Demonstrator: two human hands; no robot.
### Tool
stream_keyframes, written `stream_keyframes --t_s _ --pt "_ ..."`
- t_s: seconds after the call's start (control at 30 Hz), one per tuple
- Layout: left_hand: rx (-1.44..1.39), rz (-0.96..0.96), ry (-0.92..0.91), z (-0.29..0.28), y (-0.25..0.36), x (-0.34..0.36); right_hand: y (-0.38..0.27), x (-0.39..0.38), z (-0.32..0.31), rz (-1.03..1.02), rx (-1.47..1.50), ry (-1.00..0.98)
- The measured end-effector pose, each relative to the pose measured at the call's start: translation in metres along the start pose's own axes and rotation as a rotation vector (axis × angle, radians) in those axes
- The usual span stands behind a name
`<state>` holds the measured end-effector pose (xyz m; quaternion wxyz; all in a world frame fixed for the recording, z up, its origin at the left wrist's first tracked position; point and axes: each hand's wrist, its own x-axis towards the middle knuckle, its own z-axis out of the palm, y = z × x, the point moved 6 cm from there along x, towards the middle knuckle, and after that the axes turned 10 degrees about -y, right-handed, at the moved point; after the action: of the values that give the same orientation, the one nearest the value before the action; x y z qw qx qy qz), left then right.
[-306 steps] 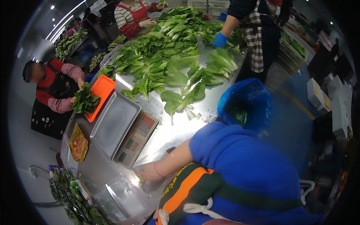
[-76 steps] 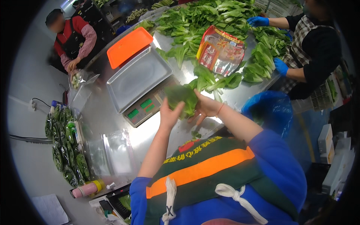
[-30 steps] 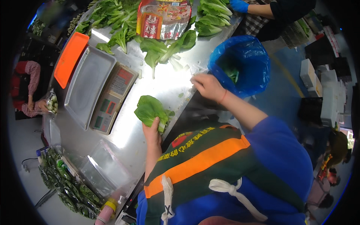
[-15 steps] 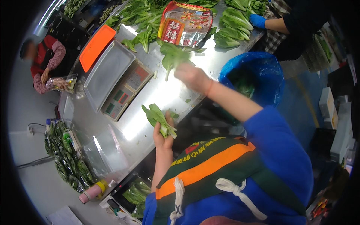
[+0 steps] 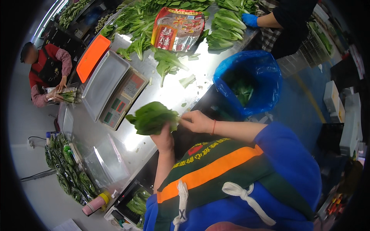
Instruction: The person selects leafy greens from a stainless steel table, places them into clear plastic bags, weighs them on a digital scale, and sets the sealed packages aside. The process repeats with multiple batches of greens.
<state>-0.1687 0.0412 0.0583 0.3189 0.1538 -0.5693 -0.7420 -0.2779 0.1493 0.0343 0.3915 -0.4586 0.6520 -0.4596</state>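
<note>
A bunch of leafy greens (image 5: 151, 116) is up over the near edge of the metal table, its leaves fanned toward the left. My left hand (image 5: 164, 139) is wrapped around it from below. On the bunch's right side, my right hand (image 5: 197, 121) pinches at its stem end; the fingertips partly hide what they grip. Beyond my hands, loose green leaves (image 5: 166, 64) lie on the table next to a printed red and silver bag (image 5: 178, 30). A pale torn leaf piece (image 5: 187, 81) rests closer to me.
Left of my hands stands a scale (image 5: 124, 98) with a metal tray (image 5: 105, 82) and an orange tray (image 5: 92, 57) beyond. A blue-lined bin (image 5: 221, 77) stands right of the table, with greens inside. A blue-gloved hand (image 5: 249, 20) touches greens at the far right. Another person handles a bag at left.
My right hand has come back from the far leaves to the bunch at my left hand. The bunch now looks fuller, and a leaf piece lies on the table.
</note>
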Motion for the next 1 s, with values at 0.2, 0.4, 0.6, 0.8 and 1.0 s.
stream_keyframes --t_s 0.2,0.4,0.6,0.8,1.0 --pt "0.673 0.242 -0.266 0.056 0.028 -0.004 -0.002 -0.021 -0.033 -0.192 -0.595 0.12" --pt "-0.252 -0.209 -0.15 0.019 0.007 0.01 -0.01 -0.104 -0.166 0.224 -1.027 0.568" --pt "0.936 -0.505 -0.795 0.035 -0.081 -0.054 0.051 -0.156 -0.093 -0.049 -0.471 0.249" --pt "0.884 -0.557 -0.75 -0.003 -0.172 -0.076 0.209 -0.155 -0.017 0.384 -0.587 0.242" --pt "0.519 -1.227 -0.533 -0.091 -0.302 -0.094 0.331 -0.148 -0.016 0.588 -0.479 0.259"
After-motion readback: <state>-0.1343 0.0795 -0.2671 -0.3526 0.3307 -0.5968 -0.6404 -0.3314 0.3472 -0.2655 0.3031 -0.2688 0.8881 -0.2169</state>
